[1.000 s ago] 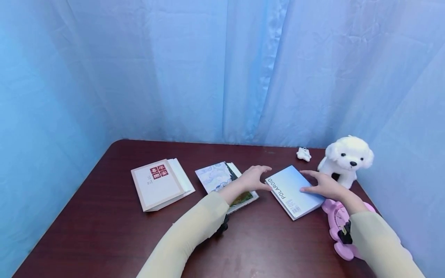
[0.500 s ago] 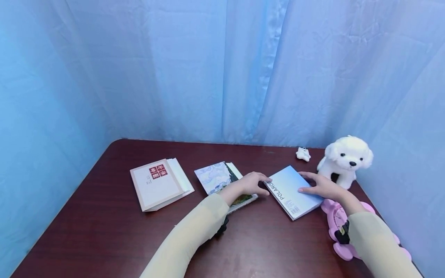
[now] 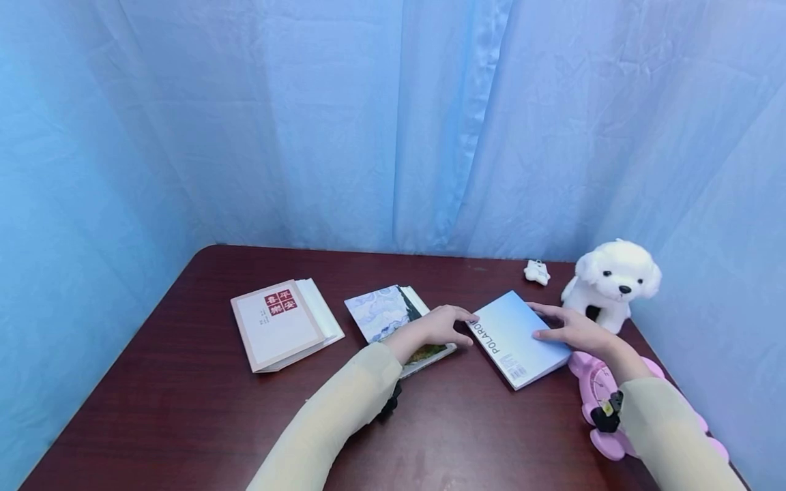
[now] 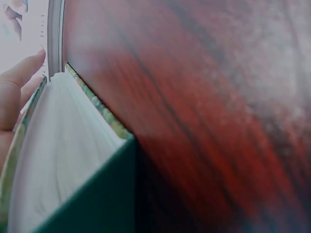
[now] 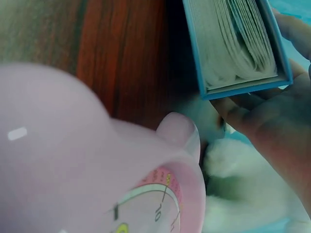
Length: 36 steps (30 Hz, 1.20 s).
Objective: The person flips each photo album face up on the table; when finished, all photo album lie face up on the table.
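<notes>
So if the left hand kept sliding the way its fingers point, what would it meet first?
The left hand points right, its fingers at the spine edge of the light-blue POLAROID book. It would meet that book first; actual contact is unclear.

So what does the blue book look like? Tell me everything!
The blue book has a pale sky-blue cover with "POLAROID" printed along its spine edge and a small label near one corner. It lies flat and closed, turned at an angle on the dark red-brown table. The left hand touches its spine edge; the right hand rests on its cover.
</notes>
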Motion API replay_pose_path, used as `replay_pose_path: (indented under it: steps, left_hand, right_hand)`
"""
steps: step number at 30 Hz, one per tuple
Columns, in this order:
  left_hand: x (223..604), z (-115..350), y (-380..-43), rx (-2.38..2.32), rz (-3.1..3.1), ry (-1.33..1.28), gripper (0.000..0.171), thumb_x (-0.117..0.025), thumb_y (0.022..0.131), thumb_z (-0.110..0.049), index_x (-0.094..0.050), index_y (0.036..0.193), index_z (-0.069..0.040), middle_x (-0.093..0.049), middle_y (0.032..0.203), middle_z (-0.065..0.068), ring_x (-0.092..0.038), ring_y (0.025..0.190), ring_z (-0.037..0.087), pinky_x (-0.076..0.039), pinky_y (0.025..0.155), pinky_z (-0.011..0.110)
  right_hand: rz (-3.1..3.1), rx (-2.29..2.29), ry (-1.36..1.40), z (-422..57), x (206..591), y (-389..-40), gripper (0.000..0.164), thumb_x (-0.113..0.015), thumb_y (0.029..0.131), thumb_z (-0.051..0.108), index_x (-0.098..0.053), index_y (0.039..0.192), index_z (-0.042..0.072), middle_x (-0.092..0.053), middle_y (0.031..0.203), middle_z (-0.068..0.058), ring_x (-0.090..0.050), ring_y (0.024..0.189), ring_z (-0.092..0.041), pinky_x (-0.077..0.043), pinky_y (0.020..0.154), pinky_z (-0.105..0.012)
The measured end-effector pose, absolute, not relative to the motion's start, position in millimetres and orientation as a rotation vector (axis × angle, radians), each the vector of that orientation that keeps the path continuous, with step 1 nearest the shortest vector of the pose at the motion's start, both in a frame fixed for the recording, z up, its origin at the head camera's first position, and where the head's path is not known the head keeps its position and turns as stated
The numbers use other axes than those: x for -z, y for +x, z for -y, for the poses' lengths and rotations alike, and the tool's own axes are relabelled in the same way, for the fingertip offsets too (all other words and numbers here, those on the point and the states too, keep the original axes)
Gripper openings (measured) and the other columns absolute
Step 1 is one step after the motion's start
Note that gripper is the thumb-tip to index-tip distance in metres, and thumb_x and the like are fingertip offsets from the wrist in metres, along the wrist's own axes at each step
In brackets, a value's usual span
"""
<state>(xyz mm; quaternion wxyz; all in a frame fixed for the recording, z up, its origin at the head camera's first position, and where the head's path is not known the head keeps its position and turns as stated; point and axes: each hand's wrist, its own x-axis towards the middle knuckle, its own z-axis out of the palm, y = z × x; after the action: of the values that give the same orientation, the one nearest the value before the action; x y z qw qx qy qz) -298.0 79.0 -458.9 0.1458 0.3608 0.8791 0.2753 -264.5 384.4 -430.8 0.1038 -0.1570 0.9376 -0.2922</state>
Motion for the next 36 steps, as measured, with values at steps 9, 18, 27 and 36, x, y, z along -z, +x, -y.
replay_pose_path:
  steps: [9, 18, 27, 36]
  left_hand:
    - [461.7, -75.8, -294.7, -0.861, -2.524, 1.082, 0.059, -0.068, 0.088, -0.027, -0.045, 0.141, -0.022, -0.046, 0.143, -0.002, -0.038, 0.134, 0.014, -0.036, 0.106, 0.027]
    - [465.3, -73.1, -295.7, -1.119, -2.508, 0.990, 0.062, -0.069, 0.087, -0.023, -0.042, 0.143, -0.016, -0.058, 0.127, 0.001, -0.055, 0.115, 0.011, -0.047, 0.088, 0.021]
    - [453.8, -67.5, -296.2, -1.222, -2.541, 0.953, 0.052, -0.070, 0.086, -0.024, -0.052, 0.134, -0.017, -0.062, 0.118, 0.000, -0.059, 0.095, 0.007, -0.047, 0.077, 0.018]
    - [440.0, -68.2, -292.4, -1.497, -2.410, 0.869, 0.056, -0.072, 0.085, -0.020, -0.049, 0.136, -0.015, -0.058, 0.123, 0.005, -0.064, 0.099, 0.016, -0.050, 0.075, 0.017]
  right_hand:
    - [-2.752, 0.886, -0.457, -384.4, 423.1, -258.7, 0.073, -0.068, 0.085, 0.041, -0.035, 0.147, 0.020, -0.045, 0.143, -0.013, -0.044, 0.124, -0.027, -0.039, 0.092, -0.034]
    - [-2.685, 1.087, -0.585, -369.4, 416.9, -260.4, 0.068, -0.072, 0.084, 0.028, -0.040, 0.143, 0.016, -0.053, 0.132, -0.016, -0.055, 0.109, -0.008, -0.049, 0.080, -0.021]
    - [-2.727, 1.124, -0.599, -345.1, 400.9, -254.8, 0.060, -0.073, 0.083, 0.026, -0.047, 0.136, 0.013, -0.056, 0.127, -0.017, -0.056, 0.109, -0.020, -0.052, 0.076, -0.025]
    - [-2.887, 1.029, -0.568, -330.1, 385.2, -246.4, 0.062, -0.074, 0.082, 0.031, -0.046, 0.135, 0.016, -0.055, 0.126, -0.020, -0.056, 0.108, -0.038, -0.053, 0.077, -0.045]
